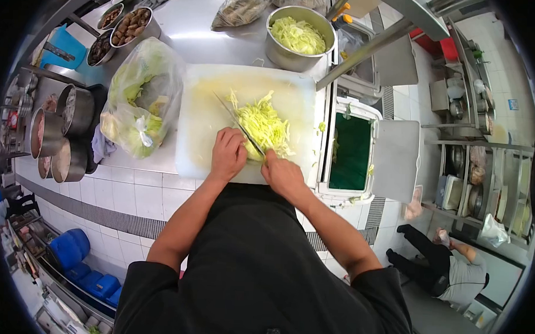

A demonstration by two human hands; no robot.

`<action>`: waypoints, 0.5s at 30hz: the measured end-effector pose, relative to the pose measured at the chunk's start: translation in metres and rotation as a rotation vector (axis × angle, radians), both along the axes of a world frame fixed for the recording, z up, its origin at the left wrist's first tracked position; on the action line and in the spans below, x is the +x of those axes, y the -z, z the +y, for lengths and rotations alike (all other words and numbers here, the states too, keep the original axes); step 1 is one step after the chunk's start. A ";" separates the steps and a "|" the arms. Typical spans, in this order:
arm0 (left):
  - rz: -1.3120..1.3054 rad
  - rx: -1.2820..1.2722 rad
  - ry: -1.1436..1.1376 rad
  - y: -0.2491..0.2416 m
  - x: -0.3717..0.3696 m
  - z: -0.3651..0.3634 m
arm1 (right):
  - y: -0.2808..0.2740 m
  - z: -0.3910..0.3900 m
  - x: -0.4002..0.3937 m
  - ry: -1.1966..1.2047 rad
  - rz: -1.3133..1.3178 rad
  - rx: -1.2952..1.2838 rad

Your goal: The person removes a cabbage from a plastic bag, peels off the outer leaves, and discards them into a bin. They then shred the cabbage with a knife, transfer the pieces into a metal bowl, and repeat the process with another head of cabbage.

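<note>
The right hand [284, 174] is closed around a knife [240, 126]; the left hand [228, 154] presses down on shredded cabbage [266, 126] on the white board [204, 117]; the hands are close together.

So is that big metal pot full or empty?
Partly full: the metal pot holds shredded cabbage heaped near its rim, with some inner wall showing.

Both hands close together, left hand [228, 154] curled, right hand [284, 174] clenched (forearms converging).

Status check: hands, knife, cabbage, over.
Right hand grips knife, blade in shredded cabbage. Left hand rests on the pile. Bagged cabbage beside cutting board.
</note>
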State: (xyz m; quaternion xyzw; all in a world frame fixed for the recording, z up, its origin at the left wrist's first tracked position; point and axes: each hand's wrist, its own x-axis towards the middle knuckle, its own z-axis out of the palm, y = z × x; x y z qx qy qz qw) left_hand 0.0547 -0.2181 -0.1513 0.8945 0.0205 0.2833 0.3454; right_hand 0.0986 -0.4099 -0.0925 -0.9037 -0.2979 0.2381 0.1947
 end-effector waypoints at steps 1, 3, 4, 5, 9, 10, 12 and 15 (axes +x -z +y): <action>-0.015 -0.001 0.027 0.000 -0.004 0.001 | -0.004 0.000 0.003 0.003 0.003 -0.001; -0.035 0.002 0.048 -0.002 -0.005 0.002 | -0.020 -0.003 0.011 -0.059 -0.011 0.003; -0.037 0.006 0.016 -0.004 -0.003 -0.001 | -0.036 -0.008 0.010 -0.059 -0.012 0.002; -0.041 0.007 -0.015 -0.006 0.000 -0.004 | -0.055 -0.017 0.005 -0.073 0.011 -0.013; 0.024 -0.032 -0.069 0.001 -0.002 -0.005 | -0.108 -0.044 -0.015 -0.077 0.141 -0.151; 0.024 -0.033 -0.069 0.000 -0.002 -0.006 | -0.098 -0.045 -0.019 -0.063 0.123 -0.139; 0.025 -0.034 -0.062 -0.001 -0.001 -0.007 | -0.050 -0.037 -0.019 -0.043 0.073 -0.089; 0.015 -0.059 -0.034 -0.004 -0.004 -0.003 | 0.000 -0.011 -0.014 -0.017 0.009 -0.022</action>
